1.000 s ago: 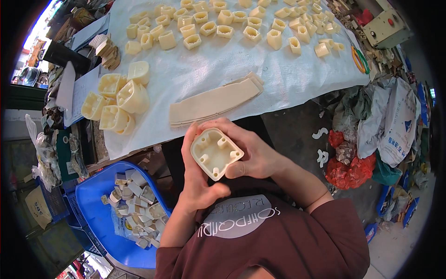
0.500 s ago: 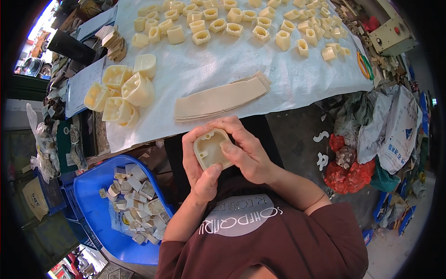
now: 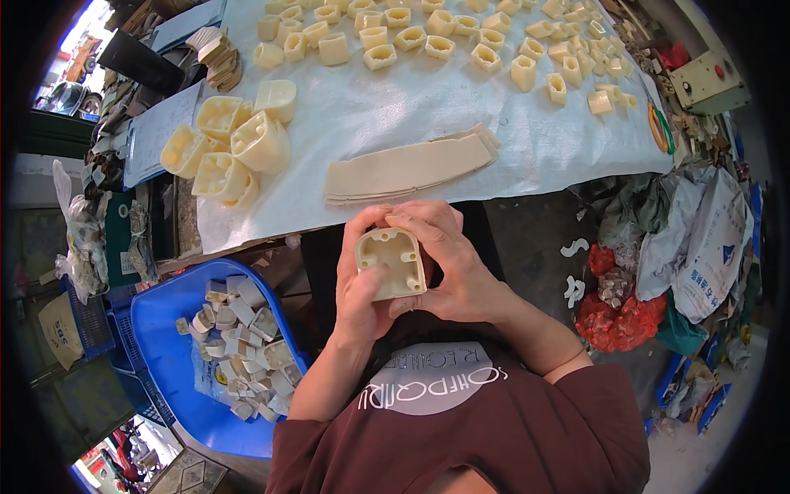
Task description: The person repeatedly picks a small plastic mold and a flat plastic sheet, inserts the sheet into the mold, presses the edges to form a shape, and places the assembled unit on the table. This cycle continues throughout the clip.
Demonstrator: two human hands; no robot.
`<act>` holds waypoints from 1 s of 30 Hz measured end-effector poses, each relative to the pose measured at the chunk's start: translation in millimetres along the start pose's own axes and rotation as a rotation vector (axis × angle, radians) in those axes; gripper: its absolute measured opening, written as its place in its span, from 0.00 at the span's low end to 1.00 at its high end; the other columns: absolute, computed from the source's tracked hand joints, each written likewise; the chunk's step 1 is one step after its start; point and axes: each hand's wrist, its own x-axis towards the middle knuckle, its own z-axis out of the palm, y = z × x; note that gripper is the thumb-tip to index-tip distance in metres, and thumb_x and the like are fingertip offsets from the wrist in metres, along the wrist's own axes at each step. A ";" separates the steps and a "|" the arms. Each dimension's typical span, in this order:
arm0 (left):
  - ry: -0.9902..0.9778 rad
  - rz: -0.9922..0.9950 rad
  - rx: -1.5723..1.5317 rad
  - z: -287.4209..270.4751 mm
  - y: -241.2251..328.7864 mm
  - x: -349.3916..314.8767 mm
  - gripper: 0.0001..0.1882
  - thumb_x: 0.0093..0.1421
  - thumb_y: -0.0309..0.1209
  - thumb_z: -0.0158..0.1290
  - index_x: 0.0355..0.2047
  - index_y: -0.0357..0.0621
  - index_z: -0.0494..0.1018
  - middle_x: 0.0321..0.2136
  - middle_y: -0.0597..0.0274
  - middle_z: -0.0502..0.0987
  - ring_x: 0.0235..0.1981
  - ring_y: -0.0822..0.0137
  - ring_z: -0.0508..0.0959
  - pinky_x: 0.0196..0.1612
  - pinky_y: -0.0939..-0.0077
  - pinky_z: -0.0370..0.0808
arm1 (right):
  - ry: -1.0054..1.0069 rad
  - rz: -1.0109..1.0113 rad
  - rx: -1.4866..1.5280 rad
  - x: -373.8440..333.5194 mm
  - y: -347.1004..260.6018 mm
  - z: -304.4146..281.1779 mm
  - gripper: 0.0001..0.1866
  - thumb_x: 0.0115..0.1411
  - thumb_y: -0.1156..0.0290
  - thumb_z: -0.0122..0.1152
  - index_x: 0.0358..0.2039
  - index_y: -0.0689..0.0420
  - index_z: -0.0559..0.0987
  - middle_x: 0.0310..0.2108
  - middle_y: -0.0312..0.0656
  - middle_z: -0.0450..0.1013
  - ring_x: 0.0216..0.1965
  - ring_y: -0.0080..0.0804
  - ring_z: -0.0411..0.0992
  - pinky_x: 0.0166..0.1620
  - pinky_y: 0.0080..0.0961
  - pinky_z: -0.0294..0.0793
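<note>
Cream-coloured and hollow, the shell [image 3: 399, 268] sits at the centre of the dial, held between two bare hands just in front of the near edge of a white-sheeted worktop [image 3: 568, 144]. Its open side faces up, showing small tubular posts along the inner wall; the rounded end points to 12 o'clock and the straight edge to 6, toward the person's dark maroon shirt [image 3: 527, 420]. The left hand [image 3: 359, 303] has its grip clamped on the 9 o'clock side, the thumb reaching over into the hollow. The right hand [image 3: 454, 272] has its grip clamped round the 3 o'clock side, its thumb at the straight edge.

From the shell, a low pile of flat beige strips [image 3: 411, 167] lies at 12 o'clock on the worktop, close to the hands. At 10 o'clock stands a group of larger cream shells [image 3: 263, 142], packed against one another. Many smaller cream pieces [image 3: 334, 49] spread across the far part, from 11 to 2 o'clock, and orange and green loops [image 3: 656, 123] lie near the border at 2. Below the worktop, a blue tub [image 3: 160, 362] at 8 o'clock holds a heap of pale pieces [image 3: 243, 346]; red bags [image 3: 629, 321] rest between 3 and 4.
</note>
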 end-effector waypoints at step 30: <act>0.290 -0.142 0.035 37.4 12.3 3.1 0.35 0.58 0.54 0.45 0.58 0.45 0.54 0.47 0.58 0.65 0.47 0.65 0.70 0.47 0.71 0.72 | -0.040 0.343 0.906 7.0 10.3 4.8 0.08 0.62 0.68 0.51 0.32 0.59 0.73 0.36 0.35 0.70 0.37 0.19 0.67 0.42 0.19 0.67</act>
